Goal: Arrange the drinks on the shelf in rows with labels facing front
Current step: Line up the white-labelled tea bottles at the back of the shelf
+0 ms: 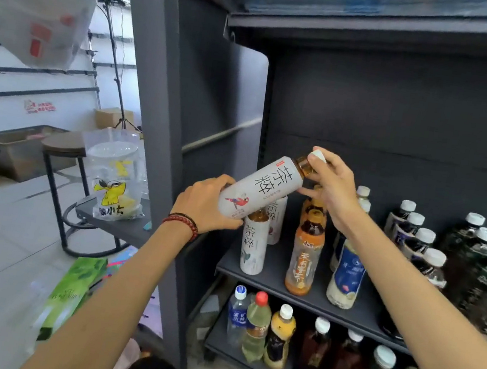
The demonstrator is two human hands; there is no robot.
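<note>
I hold a white-labelled tea bottle tilted in the air above the dark shelf. My left hand grips its base and my right hand pinches its white cap and neck. Below it two matching white tea bottles stand in a row at the shelf's left end. To their right stand an orange tea bottle, a blue-and-white bottle and rows of dark bottles with white caps.
The lower shelf holds several mixed bottles. The shelf unit's grey side panel rises on the left. Further left stand a stool, a plastic bag of cups, a green box on the floor and cardboard boxes.
</note>
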